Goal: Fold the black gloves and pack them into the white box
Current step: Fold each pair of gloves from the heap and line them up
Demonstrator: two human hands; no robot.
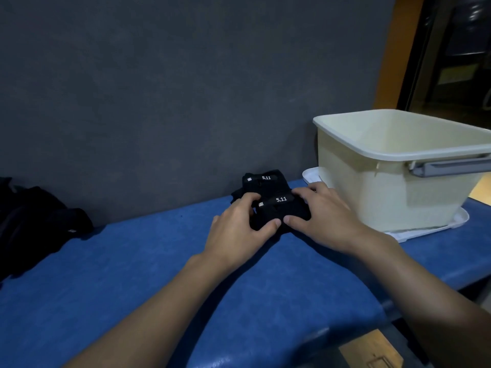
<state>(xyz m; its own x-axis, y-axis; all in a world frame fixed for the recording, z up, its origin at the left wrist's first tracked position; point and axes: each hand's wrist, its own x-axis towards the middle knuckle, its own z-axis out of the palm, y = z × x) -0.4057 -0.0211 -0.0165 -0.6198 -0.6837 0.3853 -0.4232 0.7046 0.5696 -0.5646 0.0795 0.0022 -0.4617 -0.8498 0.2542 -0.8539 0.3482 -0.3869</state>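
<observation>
Roughly midway, judging by the layout: clasping the nearer folded glove [269, 214] between curled fingers and thumbs of left hand [236, 229] and right hand [322, 219], second folded glove [265, 183] just beyond the fingertips, white box [393, 187] close right of the right fingers, packing not yet done.

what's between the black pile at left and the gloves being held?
Head view: only bare blue surface between the black pile and the gloves, up to the left hand gripping them.
</observation>
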